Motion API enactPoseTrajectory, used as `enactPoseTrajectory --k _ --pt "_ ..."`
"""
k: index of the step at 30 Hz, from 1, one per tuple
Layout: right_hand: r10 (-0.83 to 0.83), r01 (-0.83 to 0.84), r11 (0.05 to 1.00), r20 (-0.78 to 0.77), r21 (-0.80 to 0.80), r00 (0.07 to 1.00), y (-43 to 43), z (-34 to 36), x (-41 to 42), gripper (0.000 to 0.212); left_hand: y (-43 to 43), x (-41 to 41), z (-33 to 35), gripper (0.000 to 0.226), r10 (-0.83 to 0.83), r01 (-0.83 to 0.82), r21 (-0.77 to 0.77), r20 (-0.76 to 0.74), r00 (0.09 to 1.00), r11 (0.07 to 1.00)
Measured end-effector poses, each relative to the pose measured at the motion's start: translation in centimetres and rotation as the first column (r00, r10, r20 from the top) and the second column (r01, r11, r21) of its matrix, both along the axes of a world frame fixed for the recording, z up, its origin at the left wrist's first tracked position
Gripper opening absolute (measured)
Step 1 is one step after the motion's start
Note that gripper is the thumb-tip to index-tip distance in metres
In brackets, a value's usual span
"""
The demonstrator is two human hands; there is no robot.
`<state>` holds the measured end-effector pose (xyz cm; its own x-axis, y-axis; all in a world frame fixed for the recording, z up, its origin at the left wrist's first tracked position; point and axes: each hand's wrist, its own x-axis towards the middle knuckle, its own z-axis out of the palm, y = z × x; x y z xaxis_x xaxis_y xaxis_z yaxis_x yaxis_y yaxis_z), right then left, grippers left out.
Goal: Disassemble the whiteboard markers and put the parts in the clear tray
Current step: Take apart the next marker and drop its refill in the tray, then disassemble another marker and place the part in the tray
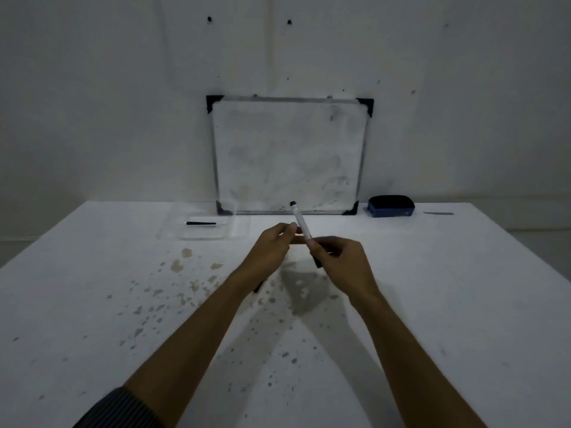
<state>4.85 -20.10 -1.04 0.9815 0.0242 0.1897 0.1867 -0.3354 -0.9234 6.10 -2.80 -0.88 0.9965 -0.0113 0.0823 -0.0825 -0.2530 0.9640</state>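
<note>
A shallow clear plastic tray (202, 225) sits toward the far edge of the stained white surface (432, 288), left of the middle. Inside it lies one slim black stick-shaped marker part (200, 223), flat and parallel to the far edge. I see nothing else in the tray.

Over the middle of the surface, both hands hold a white-barrelled whiteboard marker with a black tip (300, 222), tilted with the tip pointing up and away. The right hand (340, 262) has its fingers wrapped around the lower end; the left hand (275, 245) pinches the barrel midway with its fingertips.

A framed white dry-erase board (290, 156) leans on the wall at the far edge, touching the tray's right rear corner. A blue board eraser (391, 206) rests just right of it.
</note>
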Motion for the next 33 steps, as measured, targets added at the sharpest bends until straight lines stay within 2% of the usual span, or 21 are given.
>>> enactPoseTrajectory --k 1,3,5,7,8,12,18,21,24,27,29,31,33 --pt "-0.055 0.058 0.994 0.032 -0.097 0.998 -1.1 0.2 1.2 0.020 -0.6 1.1 -0.1 0.039 0.027 -0.028 0.080 0.015 1.000 0.996" --pt "-0.151 0.176 0.941 0.106 -0.288 0.983 -3.6 0.7 3.7 0.016 -1.7 3.3 -0.9 0.040 0.032 -0.064 0.362 0.093 0.995 0.930" --pt "-0.192 0.250 0.861 0.173 -0.442 0.966 -5.7 0.6 6.5 0.018 -2.6 5.0 -2.2 0.053 -0.057 -0.015 0.654 0.090 0.994 0.756" --pt "-0.185 0.282 0.776 0.223 -0.564 0.957 -7.2 -0.1 9.3 0.023 -3.1 6.0 -3.7 0.069 -0.124 0.051 0.807 0.028 0.992 0.588" --pt "-0.173 0.284 0.741 0.236 -0.608 0.956 -7.6 -0.6 10.5 0.024 -3.2 6.4 -4.4 0.073 -0.131 0.046 0.836 0.031 0.991 0.547" --pt "-0.093 0.252 0.704 0.265 -0.664 0.960 -7.7 -2.7 14.5 0.024 -2.7 6.7 -6.3 0.076 -0.111 -0.058 0.849 0.136 0.984 0.525" --pt "-0.059 0.259 0.670 0.298 -0.695 0.953 -6.2 -3.9 17.4 0.026 -2.5 7.4 -6.1 0.081 -0.119 -0.049 0.880 0.118 0.986 0.473" --pt "-0.102 0.294 0.673 0.309 -0.679 0.946 -6.0 -4.5 16.7 0.030 -2.4 7.4 -5.8 0.082 -0.128 -0.033 0.894 0.100 0.987 0.447" --pt "-0.131 0.279 0.727 0.272 -0.627 0.953 -6.1 -4.6 14.5 0.036 -2.4 7.3 -5.4 0.082 -0.143 -0.009 0.900 0.079 0.987 0.435" --pt "-0.161 0.304 0.732 0.278 -0.610 0.947 -7.1 -4.0 11.2 0.028 -2.2 7.5 -4.1 0.077 -0.149 0.026 0.896 0.045 0.988 0.443" --pt "-0.154 0.243 0.760 0.197 -0.603 0.968 -7.5 -3.3 8.7 0.025 -1.9 7.6 -2.8 0.073 -0.159 0.107 0.886 -0.038 0.986 0.452" --pt "-0.104 0.089 0.798 0.009 -0.596 0.995 -7.7 -2.7 6.1 0.034 -1.5 7.4 -1.5 0.070 -0.183 0.200 0.858 -0.127 0.975 0.473" --pt "-0.027 -0.064 0.799 -0.141 -0.598 0.990 -7.5 -2.6 3.4 0.048 -1.1 6.4 -0.9 0.062 -0.203 0.195 0.850 -0.107 0.973 0.488"
